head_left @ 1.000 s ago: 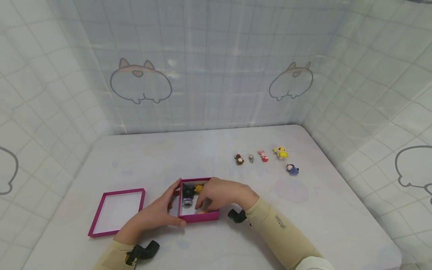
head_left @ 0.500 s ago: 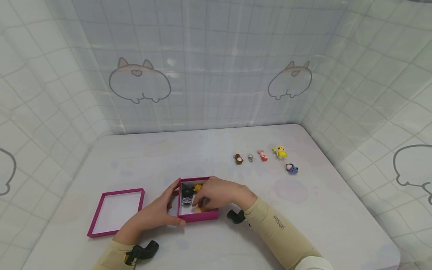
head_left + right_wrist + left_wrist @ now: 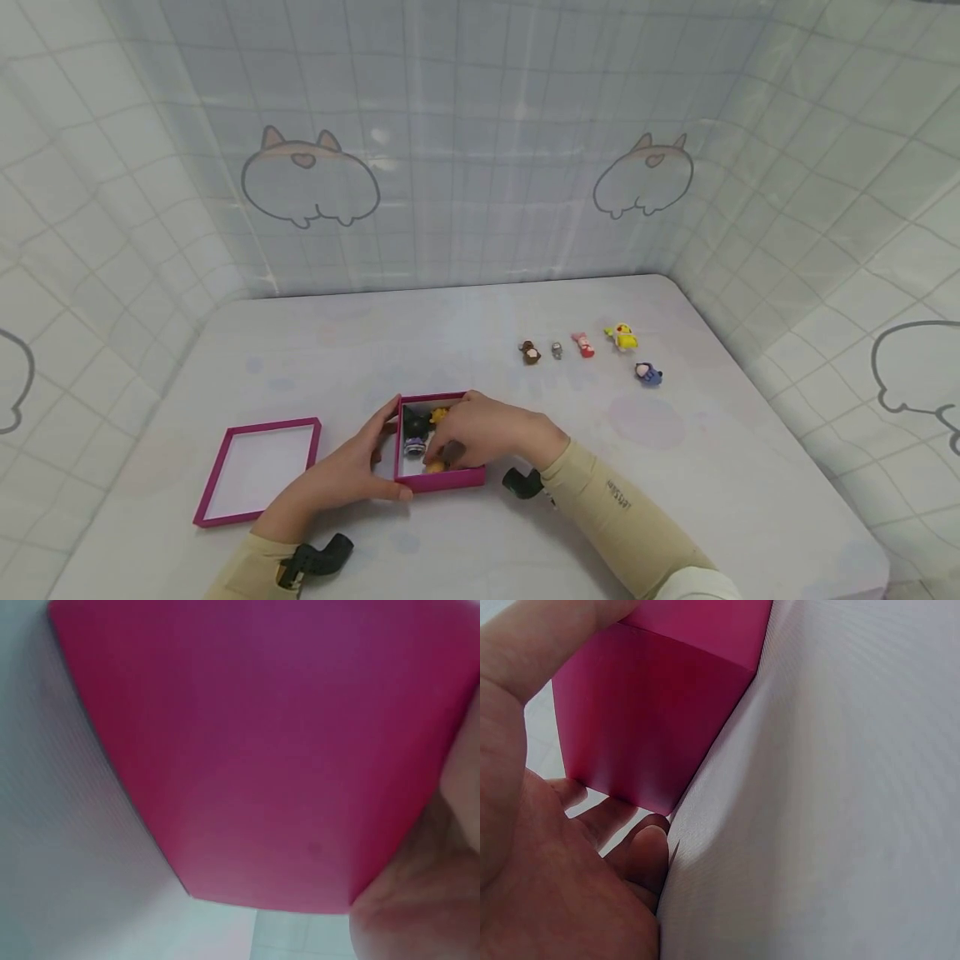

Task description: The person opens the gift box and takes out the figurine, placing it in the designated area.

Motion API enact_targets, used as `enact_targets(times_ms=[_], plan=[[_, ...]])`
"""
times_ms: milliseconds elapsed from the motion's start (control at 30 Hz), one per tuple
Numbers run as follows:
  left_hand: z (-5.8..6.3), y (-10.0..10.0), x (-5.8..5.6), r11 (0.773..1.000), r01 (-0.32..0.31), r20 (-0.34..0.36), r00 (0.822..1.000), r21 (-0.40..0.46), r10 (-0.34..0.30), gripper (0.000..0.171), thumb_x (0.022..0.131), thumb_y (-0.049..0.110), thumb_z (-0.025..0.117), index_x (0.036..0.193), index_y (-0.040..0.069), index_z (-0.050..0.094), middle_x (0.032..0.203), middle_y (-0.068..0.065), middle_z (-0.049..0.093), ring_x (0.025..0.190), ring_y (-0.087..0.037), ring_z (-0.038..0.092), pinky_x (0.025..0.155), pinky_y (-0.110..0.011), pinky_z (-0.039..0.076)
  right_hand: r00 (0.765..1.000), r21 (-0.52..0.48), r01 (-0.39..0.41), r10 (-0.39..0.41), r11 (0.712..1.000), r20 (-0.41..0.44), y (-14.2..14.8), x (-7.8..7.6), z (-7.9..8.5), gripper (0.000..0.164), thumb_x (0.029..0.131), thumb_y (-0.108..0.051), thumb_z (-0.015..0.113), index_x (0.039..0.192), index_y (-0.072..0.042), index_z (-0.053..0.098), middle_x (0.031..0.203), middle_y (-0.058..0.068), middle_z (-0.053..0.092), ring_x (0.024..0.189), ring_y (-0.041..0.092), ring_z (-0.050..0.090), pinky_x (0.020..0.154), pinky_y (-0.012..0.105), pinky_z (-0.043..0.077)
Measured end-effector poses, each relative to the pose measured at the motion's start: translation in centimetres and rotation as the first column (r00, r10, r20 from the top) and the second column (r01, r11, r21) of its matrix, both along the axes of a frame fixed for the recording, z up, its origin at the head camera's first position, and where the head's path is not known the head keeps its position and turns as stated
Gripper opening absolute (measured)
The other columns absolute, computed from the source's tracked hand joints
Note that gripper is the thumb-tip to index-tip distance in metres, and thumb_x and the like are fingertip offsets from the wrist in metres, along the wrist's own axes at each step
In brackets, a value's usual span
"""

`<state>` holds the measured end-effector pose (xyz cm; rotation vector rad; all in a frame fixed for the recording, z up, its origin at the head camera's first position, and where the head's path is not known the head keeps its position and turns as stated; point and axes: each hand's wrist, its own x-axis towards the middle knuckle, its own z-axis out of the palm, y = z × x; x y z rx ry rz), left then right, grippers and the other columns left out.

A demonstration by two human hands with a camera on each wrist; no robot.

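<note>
A magenta box [image 3: 441, 481] with a white inside stands on the table. My left hand [image 3: 337, 479] grips its left side, thumb along the front wall and fingers round the back corner. In the left wrist view the fingertips [image 3: 649, 844] lie at the far edge of the box's side wall. Inside, a black-headed figurine [image 3: 416, 423] lies at the left and an orange figurine [image 3: 438, 414] at the back. My right hand [image 3: 480, 429] reaches in over the right wall, fingers curled round a small brown and orange figurine [image 3: 452, 452]; the hand partly hides it.
A matching lid [image 3: 262, 471] lies to the left. At the back right lie several figurines: a brown one [image 3: 530, 353], a grey one [image 3: 557, 350], a pink and red one [image 3: 583, 345], a yellow one [image 3: 622, 337] and a blue one [image 3: 648, 374]. Curtains [image 3: 450, 167] surround the table.
My right fingers have shifted slightly left inside the box, and the orange part of the small figurine has moved left with them. More brown shows beneath the hand. My left hand stays put.
</note>
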<state>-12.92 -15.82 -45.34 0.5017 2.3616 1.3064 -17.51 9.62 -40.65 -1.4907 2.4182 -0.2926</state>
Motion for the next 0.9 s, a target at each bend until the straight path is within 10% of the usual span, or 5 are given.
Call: enact_targets(times_ms=[500,900], plan=[[-0.1,0.0,-0.1,1.000,0.000,-0.003,1.000,-0.006,0.000,0.125,0.068,0.045,0.089,0.158,0.035,0.003,0.161,-0.006,0.017,0.143,-0.031,0.027,0.107,-0.053,0.038,0.995,0.022,0.068,-0.066,0.997,-0.073,-0.5,0.7,0.0,0.023,0.086,-0.027,0.078,0.108,-0.031,0.074,0.089,-0.022,0.066,0.086,0.000,0.056,0.091,0.026,0.047],[0.0,-0.1,-0.1,1.000,0.016,-0.018,1.000,0.007,-0.016,0.127,0.069,0.044,0.089,0.159,0.028,0.001,0.162,-0.005,0.013,0.144,-0.031,0.026,0.108,-0.054,0.036,0.975,-0.193,0.158,-0.122,0.968,0.186,0.5,-0.7,0.3,0.042,0.091,-0.009,0.065,0.132,-0.019,0.065,0.102,-0.017,0.064,0.086,-0.004,0.057,0.077,0.013,0.049]])
